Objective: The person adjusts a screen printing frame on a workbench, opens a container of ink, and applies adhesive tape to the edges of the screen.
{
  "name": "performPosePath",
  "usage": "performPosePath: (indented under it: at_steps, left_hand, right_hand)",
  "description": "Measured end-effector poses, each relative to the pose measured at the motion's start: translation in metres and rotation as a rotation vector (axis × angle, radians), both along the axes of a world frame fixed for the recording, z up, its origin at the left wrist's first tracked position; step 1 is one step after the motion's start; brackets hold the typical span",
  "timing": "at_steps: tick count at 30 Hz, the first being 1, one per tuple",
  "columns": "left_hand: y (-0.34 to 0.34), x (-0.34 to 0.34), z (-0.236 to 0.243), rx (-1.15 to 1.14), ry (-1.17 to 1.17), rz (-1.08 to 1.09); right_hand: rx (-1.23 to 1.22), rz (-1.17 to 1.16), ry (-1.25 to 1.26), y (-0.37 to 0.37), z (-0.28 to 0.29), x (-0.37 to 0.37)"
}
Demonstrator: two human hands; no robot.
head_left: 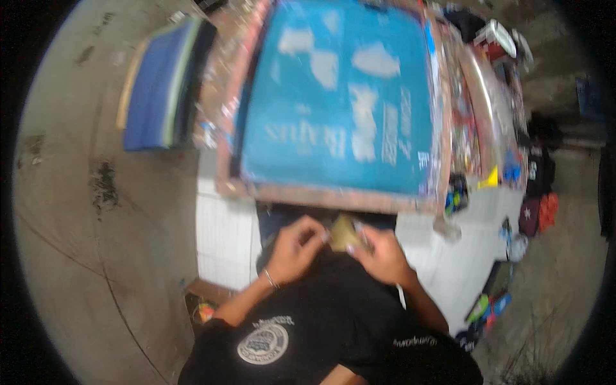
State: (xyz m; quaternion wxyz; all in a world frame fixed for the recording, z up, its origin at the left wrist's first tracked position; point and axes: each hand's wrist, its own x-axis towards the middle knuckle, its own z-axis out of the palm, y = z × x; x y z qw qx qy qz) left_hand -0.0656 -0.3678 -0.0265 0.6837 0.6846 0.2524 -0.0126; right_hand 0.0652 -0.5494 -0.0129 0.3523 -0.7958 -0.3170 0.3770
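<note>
Both hands meet just below the centre of the frame, in front of the dark shirt [333, 301]. The left forearm [240, 306] rises from the lower left and slants up to the right, a bracelet [271, 280] at its wrist. The left hand [296, 245] is bent inward, its fingers curled and its thumb and forefinger drawn close, the tips pointing right. The right forearm [427, 307] slants up and to the left from the lower right, with a white band [402, 296] at the wrist. The right hand [383, 255] turns inward too, thumb low and forefinger high, closed in a pinch on the right side of the piece [344, 236].

That piece sits between the two hands, a little right of the frame's middle. It is small, dull yellow-tan and roughly four-sided, with a peak at its top edge; blur softens its outline, and its material cannot be told. The left fingertips are at its left edge, but whether they grip it or only come near it, I cannot tell.

Above the hands, the blue screen [327, 173] fills the upper middle, marked with pale patches and lettering, inside a pinkish frame [333, 200]. At upper left stands a stack [151, 96] with blue, pale green and dark layers. White tiles [224, 237] show left of the hands.
</note>
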Motion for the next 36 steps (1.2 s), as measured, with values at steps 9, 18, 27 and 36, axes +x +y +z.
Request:
performPosePath:
  at_steps: [9, 18, 27, 36]
  left_hand:
    - [-0.007, 0.000, -0.007, -0.257, 0.042, 0.100]
    - [-0.003, 0.004, 0.027, 0.095, 0.021, 0.112]
    - [0.160, -0.008, 0.117, 0.428, -0.171, 0.244]
    - [0.188, -0.019, 0.192, 0.721, -0.179, 0.062]
  right_hand:
    - [-0.064, 0.085, 0.072, 0.004, 0.005, 0.002]
    - [0.006, 0.365, -0.004, -0.002, 0.024, 0.017]
    - [-0.141, 0.283, -0.088, -0.096, 0.045, 0.054]
    - [-0.141, 0.249, 0.386, -0.106, 0.039, 0.053]
